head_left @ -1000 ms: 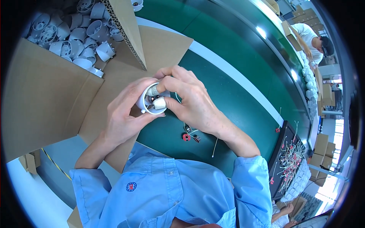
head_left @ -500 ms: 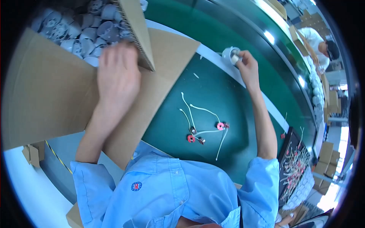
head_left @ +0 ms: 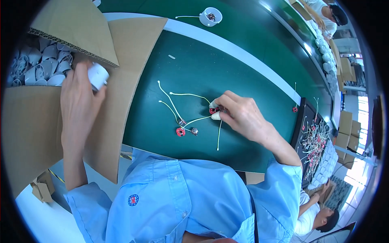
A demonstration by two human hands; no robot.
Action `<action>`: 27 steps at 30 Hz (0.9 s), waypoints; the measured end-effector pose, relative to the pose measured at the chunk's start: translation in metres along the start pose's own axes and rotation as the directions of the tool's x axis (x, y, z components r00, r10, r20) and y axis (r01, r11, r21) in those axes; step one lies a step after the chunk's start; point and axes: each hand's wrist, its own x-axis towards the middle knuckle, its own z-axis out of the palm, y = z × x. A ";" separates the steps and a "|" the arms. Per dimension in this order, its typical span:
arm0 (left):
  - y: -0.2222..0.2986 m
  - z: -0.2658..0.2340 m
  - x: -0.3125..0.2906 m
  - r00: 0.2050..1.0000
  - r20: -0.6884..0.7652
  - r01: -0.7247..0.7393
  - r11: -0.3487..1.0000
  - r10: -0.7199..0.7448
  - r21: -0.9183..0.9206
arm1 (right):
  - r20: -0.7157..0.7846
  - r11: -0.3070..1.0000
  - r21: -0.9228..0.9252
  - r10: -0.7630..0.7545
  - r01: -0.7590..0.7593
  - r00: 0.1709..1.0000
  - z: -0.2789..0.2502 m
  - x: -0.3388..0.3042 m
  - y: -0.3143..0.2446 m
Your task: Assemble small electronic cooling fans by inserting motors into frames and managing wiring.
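At the mouth of the cardboard box, my left hand (head_left: 79, 95) grips a white plastic cup-shaped housing (head_left: 98, 76) between thumb and fingers. More white and grey housings (head_left: 44, 67) are heaped inside the box. Over the green table, my right hand (head_left: 241, 115) pinches a small red round part (head_left: 214, 109) with pale wires; white covers are on its thumb and a fingertip. Left of it lie another red round part (head_left: 180, 132) and small dark parts with pale connector-ended wires (head_left: 176, 111). A white housing (head_left: 211, 20) holding a small part stands beyond the pale strip, its wire pointing left.
The box's cardboard flap (head_left: 129, 60) overlaps the green table (head_left: 170, 150). At right sits a black tray (head_left: 302, 121) of tangled wired red parts, with a lone red part (head_left: 295, 109) beside it. Two people work at far right, near rows of white pieces (head_left: 326, 162).
My right hand has let go of the housing beyond the strip and come back to a red part on the table. My left hand has brought a white housing up from the box.
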 end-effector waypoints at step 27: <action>0.016 0.013 -0.021 0.994 0.103 0.107 0.313 -0.028 -0.944 | -0.027 0.423 0.896 0.356 -0.135 0.934 -0.028 0.038 0.002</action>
